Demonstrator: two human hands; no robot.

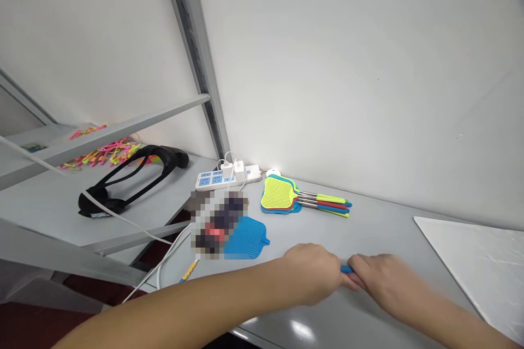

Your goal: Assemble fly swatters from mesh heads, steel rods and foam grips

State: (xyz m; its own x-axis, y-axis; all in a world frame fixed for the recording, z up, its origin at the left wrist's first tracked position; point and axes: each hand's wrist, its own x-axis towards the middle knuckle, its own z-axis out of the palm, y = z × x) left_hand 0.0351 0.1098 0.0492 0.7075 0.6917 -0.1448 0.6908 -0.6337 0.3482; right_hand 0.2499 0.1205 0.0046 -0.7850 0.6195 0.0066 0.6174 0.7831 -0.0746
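My left hand [313, 274] and my right hand [382, 278] are close together above the grey table, both with fingers closed. A short piece of a blue handle [347, 269] shows between them; my fists cover the rest. Left of my left hand lies a blue fly swatter head [254, 237] with a short neck pointing right. I see no shaft joining it to the handle. Further back is a stack of fly swatters [280, 194], with yellow, red and blue parts, metal shafts and handles to the right.
A white power strip [210, 180] with plugged-in chargers stands by the wall. Cables [164, 259] run down the left. A black frame-like object [164, 166] and neon-coloured pieces [110, 154] lie on the shelf. A white sheet-like board [475, 262] lies right. A blurred patch hides something.
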